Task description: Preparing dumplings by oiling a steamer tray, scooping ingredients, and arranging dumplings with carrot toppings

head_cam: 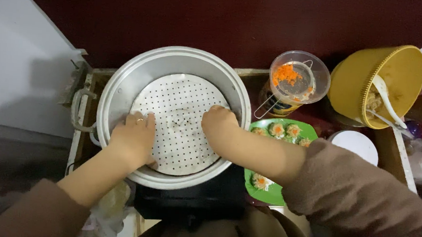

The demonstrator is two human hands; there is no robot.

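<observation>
Left hand (135,137) spread flat, right hand (219,121) curled, both pressing perforated steamer plate (180,114) inside metal pot (126,85); green dumpling plate (265,191) right of pot; risk: uneven pressure tilts plate, jamming it.

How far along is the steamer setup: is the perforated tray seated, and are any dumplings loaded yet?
Done: dumplings sit shaped and topped on the green plate. In hand: left hand and right hand press on the perforated tray inside the metal steamer pot; it looks slightly tilted, not clearly seated. Left: the tray holds no dumplings.
</observation>
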